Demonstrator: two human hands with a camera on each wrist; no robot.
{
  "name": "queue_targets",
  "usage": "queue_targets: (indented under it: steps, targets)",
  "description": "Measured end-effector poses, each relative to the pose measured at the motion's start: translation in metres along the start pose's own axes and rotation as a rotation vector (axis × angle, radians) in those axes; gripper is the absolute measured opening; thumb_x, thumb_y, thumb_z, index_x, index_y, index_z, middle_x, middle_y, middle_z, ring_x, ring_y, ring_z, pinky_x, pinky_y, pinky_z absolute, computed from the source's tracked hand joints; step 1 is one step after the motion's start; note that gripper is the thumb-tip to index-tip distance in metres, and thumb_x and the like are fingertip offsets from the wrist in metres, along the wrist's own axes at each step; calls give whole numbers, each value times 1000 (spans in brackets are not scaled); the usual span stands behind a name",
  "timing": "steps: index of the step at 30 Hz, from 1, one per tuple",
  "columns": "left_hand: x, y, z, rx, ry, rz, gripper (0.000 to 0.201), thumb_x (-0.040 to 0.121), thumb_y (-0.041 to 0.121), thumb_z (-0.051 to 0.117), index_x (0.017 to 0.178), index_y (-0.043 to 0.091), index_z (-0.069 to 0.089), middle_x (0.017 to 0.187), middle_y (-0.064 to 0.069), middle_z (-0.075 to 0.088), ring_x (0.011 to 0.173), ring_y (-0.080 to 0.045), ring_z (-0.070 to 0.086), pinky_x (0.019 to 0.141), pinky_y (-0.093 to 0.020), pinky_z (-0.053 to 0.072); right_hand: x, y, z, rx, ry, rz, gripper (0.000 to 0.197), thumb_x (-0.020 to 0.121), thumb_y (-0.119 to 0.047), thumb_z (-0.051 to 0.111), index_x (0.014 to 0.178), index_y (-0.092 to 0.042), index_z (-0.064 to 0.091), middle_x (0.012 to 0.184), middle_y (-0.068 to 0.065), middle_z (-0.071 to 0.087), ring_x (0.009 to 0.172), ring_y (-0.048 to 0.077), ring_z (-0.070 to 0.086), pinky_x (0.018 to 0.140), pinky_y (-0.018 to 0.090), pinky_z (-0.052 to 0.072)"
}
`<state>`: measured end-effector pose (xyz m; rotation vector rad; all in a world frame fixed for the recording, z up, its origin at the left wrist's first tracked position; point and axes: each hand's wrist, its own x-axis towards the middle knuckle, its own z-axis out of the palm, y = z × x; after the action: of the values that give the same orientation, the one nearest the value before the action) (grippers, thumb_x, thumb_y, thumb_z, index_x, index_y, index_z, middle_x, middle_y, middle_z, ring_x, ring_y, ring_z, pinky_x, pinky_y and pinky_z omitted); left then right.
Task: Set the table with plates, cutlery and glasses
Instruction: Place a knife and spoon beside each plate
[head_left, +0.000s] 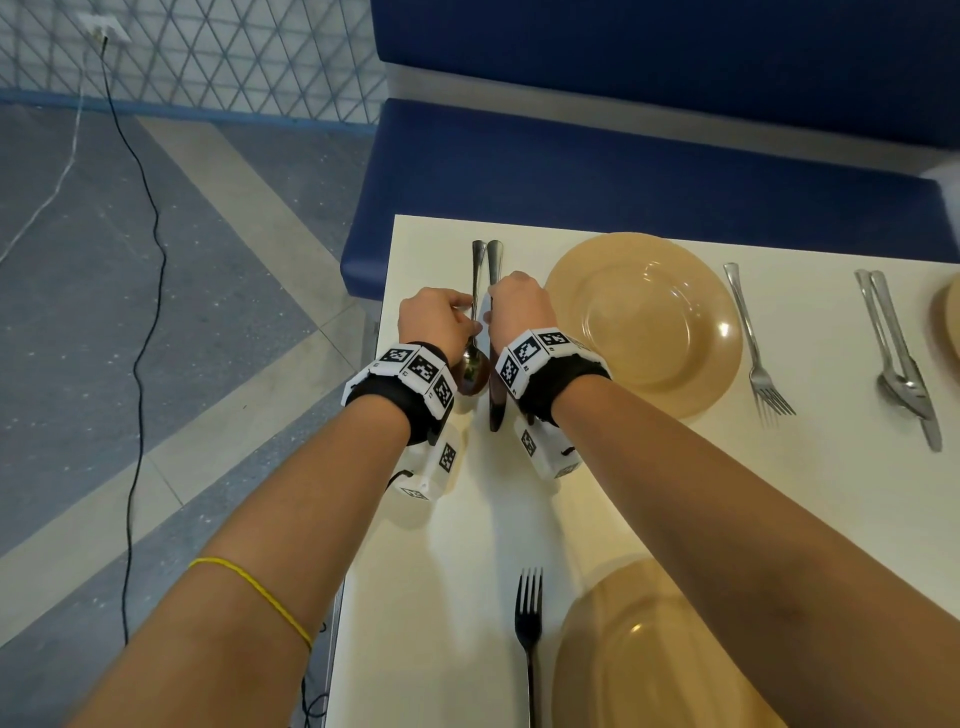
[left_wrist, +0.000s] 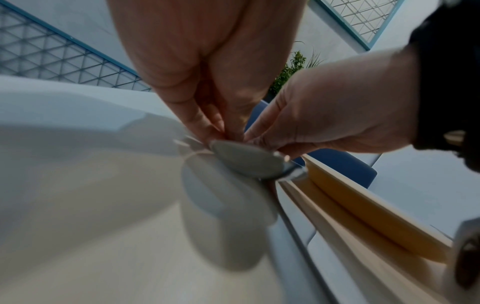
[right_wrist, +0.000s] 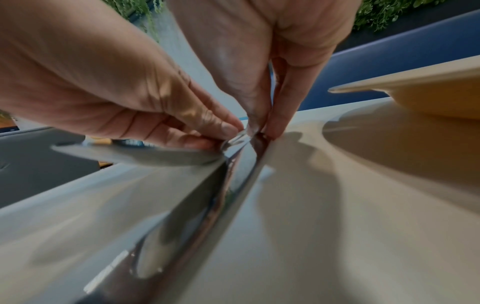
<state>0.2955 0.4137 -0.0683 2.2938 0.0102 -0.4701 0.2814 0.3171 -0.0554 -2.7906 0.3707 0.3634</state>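
Left hand (head_left: 436, 319): pinches the spoon (head_left: 474, 332) at the neck, just above its bowl
Right hand (head_left: 519, 306): thumb and fingers pinch the knife (head_left: 493, 364) at mid-length
Location: both pieces lie on the table (head_left: 467, 519), left of the far plate (head_left: 644, 322), near the table's left edge
Long axis: spoon and knife run parallel, handles toward the blue bench (head_left: 623, 171), bowl and blade tip toward the person
Key relation: the spoon is just beside the knife, the knife nearer the plate; each piece sits directly under its own hand
Judgement: fine alignment of the pair, placement nearly complete
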Motion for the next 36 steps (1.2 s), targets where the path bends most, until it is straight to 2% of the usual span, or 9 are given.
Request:
queue_targets:
  steps: [3,6,11,15,20,26,30,33,36]
  targets:
    - [-1,0,0,5,-1,6,35,86,14,66,121,12,64,107,-8,71,101,-20,64,91,-21,44,-1,1,1,-10,8,-8,25,91,-11,58,114,-2,60,120,16,53,106,30,59,83,30,46]
    - [-2,0,2,0,11,17,34,88,11,62,122,11,64,117,-8,68,107,-21,63,98,-25,44,-2,2,4,-2,31,-4,24,91,-9,56,114,-3,61,119,15,52,104,29,60,79,28,44]
    - [-1,1,5,-28,-14,27,35,88,6,61,122,9,63,113,-10,70,102,-21,65,97,-25,48,-1,3,5,13,49,7,20,93,-5,53,110,-2,61,117,15,52,102,29,59,73,26,38]
    - [1,3,6,-22,-21,37,35,89,5,58,123,8,63,113,-10,69,101,-21,65,92,-21,46,2,4,5,9,57,3,20,93,-4,50,108,-1,62,115,15,53,101,29,60,72,26,37]
    - [1,5,8,-22,-30,43,34,89,4,57,122,8,63,114,-11,69,102,-23,65,97,-28,49,3,7,6,-3,56,4,19,93,-5,49,106,-1,62,114,15,53,99,29,60,71,26,37]
    - [0,6,8,-3,-43,45,34,89,4,58,122,9,63,104,-9,71,100,-22,65,87,-18,42,2,7,5,-5,37,3,19,92,-5,49,106,-1,62,113,16,53,99,30,59,71,26,37]
    - [-1,7,8,1,-48,55,35,88,4,59,123,8,62,103,-10,71,96,-21,65,88,-19,44,0,9,5,0,45,9,18,92,-6,51,106,-1,62,115,16,53,100,30,59,72,27,38]
    - [-1,7,9,9,-47,58,35,88,3,59,122,8,62,102,-9,71,85,-13,59,83,-15,42,0,10,6,-1,53,12,17,92,-5,52,106,-1,62,115,16,53,101,30,60,73,27,40]
    - [-1,7,8,22,-50,62,34,89,4,59,122,9,62,104,-9,71,85,-13,59,82,-16,42,0,10,6,-13,39,-1,18,92,-5,52,106,-1,62,114,16,53,100,30,60,74,27,41]
